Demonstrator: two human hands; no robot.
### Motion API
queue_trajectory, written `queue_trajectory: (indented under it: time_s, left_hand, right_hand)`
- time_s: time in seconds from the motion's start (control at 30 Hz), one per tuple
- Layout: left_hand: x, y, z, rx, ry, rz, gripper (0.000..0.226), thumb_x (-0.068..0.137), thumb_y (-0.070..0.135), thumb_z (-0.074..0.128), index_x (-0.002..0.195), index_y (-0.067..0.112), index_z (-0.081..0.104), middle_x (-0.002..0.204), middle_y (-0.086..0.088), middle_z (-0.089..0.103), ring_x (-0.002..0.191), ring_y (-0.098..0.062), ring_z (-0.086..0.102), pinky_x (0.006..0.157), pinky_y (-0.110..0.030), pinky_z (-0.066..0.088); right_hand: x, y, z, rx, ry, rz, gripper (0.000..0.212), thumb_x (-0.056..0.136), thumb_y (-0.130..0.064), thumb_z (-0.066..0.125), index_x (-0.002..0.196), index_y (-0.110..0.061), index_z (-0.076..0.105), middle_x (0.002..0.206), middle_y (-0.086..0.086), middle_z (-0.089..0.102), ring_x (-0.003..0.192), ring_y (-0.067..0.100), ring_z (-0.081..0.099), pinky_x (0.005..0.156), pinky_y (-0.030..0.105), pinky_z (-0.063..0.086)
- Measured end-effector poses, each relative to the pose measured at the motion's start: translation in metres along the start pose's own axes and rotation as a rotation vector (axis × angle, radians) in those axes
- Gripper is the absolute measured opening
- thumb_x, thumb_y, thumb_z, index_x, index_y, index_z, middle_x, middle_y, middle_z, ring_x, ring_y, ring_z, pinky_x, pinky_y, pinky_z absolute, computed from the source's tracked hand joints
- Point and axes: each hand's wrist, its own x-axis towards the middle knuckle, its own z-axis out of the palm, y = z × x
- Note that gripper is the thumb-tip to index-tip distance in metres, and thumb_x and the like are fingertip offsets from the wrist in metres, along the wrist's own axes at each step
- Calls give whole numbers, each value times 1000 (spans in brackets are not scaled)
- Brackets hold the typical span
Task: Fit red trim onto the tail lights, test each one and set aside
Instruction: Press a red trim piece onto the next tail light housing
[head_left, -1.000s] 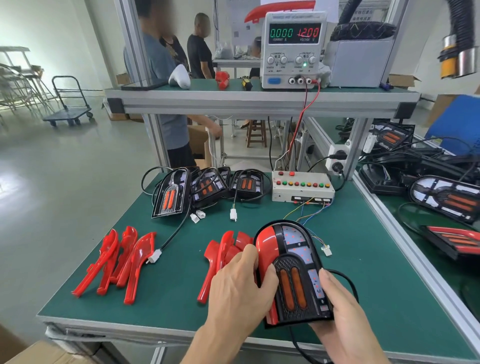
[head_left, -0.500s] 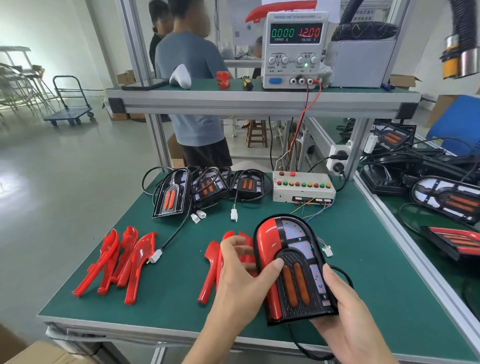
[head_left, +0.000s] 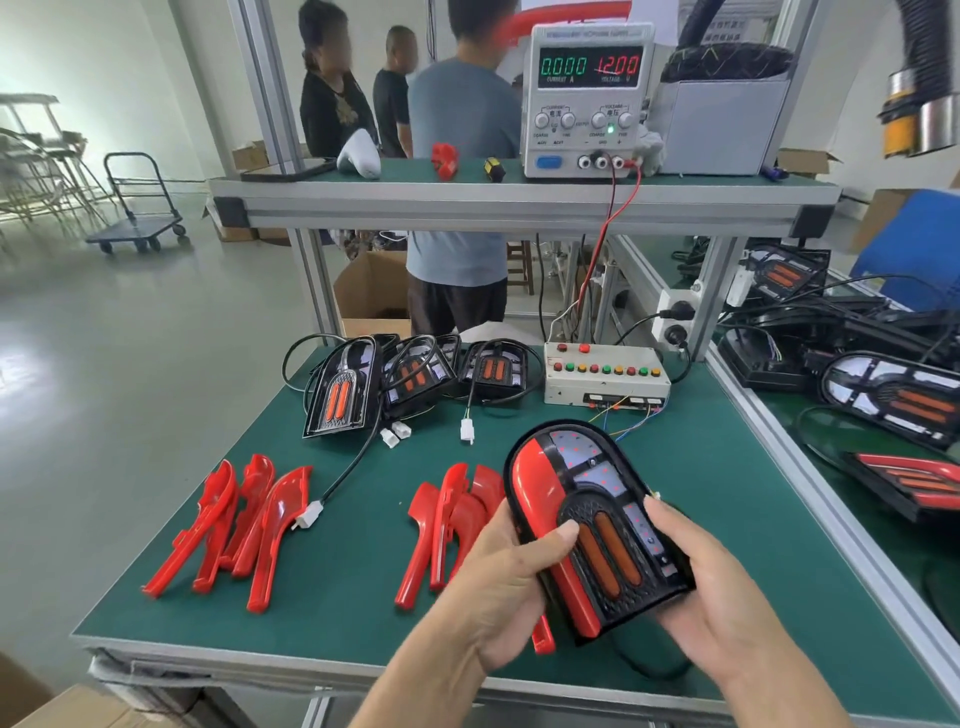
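A black tail light (head_left: 605, 525) with red trim (head_left: 535, 486) along its left side is held above the green table's front. My left hand (head_left: 506, 582) grips its left edge, thumb pressing on the trim. My right hand (head_left: 698, 587) holds its right and lower edge from beneath. Loose red trim pieces lie in one pile (head_left: 447, 519) just left of my left hand and in another pile (head_left: 239, 519) at the table's left. Several bare tail lights (head_left: 415, 379) with cables stand at the back of the table.
A test box (head_left: 605, 376) with coloured buttons sits at the back centre, wired to a power supply (head_left: 589, 98) on the upper shelf reading 12.00 V. More tail lights (head_left: 893, 395) crowd the bench to the right. Three people stand behind the frame.
The tail light has been lifted and tilted a little to the right. My left thumb slid down from the trim's top onto its middle. The people behind the bench have shifted.
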Motion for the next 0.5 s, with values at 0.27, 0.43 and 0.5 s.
queue_trajectory:
  time_s: [0.27,0.43,0.5]
  left_hand:
    - [24,-8,10,-69,182,-3,59,81,10,72,136,2,52,124,-21,70,117,-39,66,88,-52,59]
    - [34,-10,3,-141,258,38,59,83,13,71,137,0,52,126,-23,69,118,-42,65,101,-61,51]
    - [35,-13,4,-162,263,52,57,85,12,70,137,-2,51,127,-25,67,120,-44,63,103,-62,49]
  right_hand:
    - [26,-20,-15,-493,253,21,64,97,-67,42,108,-14,76,99,7,80,82,23,77,78,39,61]
    - [0,-15,-27,-977,543,-283,69,76,-94,33,96,-35,62,83,-12,72,79,10,72,77,37,54]
    - [-14,3,-19,-851,472,-217,71,71,-94,48,98,-31,64,77,-8,75,74,13,74,67,37,57]
